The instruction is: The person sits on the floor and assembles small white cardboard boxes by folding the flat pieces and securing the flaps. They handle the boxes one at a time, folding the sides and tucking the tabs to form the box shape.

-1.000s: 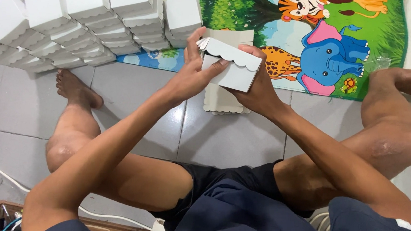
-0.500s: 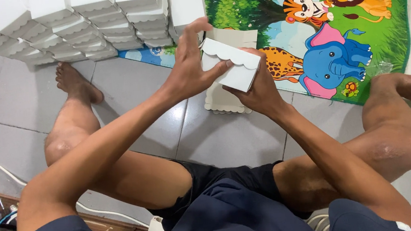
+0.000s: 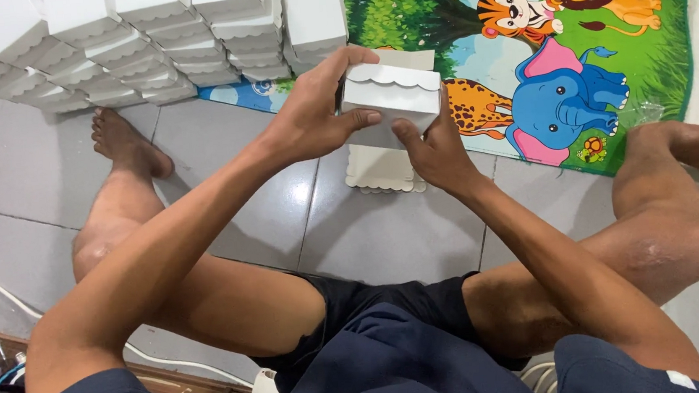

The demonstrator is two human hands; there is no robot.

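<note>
Person sits on tiled floor (image 3: 219, 149), legs spread, assembling small white boxes.

Box (image 3: 391, 96) is held in the air between both hands, above the flat blanks (image 3: 381, 170) lying on the floor at the edge of the animal mat (image 3: 605, 31). Left hand (image 3: 312, 111) wraps the box's left end: fingers over the top, thumb pressed against the front face. Right hand (image 3: 438, 151) supports it from below, thumb pinching the lower front edge. Both grips are closed on the box.

Progress, as judged: the box is folded to full shape and its scalloped lid flap appears down, so this piece looks nearly or wholly finished. Rows of finished boxes (image 3: 101, 50) sit stacked along the top left, one separate box (image 3: 315, 18) standing on the mat's edge. A thin pile of blanks remains, so more folding is left; how many blanks, cannot tell.

Change from the earlier frame: the left hand, then flat with its palm over the lid, has curled around the box's end. The box sits more level than before. Right hand's position underneath is much the same. Stacks and blanks are unmoved.
</note>
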